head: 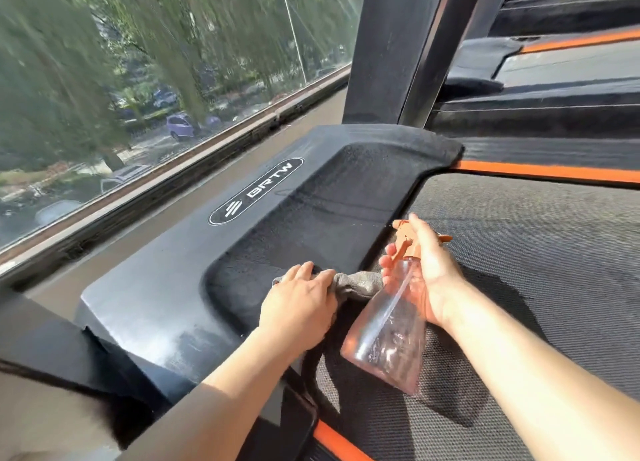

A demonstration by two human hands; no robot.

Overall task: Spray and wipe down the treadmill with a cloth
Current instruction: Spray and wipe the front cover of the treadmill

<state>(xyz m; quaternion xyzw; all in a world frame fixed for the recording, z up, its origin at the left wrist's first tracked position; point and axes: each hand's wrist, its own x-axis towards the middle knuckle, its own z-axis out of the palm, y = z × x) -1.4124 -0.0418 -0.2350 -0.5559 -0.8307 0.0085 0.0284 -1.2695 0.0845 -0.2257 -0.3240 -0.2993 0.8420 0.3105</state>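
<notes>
Treadmill (166, 297) front seen from above: left hand (299, 303) presses with flat fingers on a grey cloth (360, 285) bunched on the black motor cover (329, 190), right hand (427, 270) just beside it clasps a clear spray bottle (388, 336) over the belt (536, 252), upright post (388, 44) and window (138, 62) beyond.

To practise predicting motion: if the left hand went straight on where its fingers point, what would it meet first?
The left hand, on the cloth, would first sweep the motor cover's recessed panel, then probably its raised rim.
</notes>
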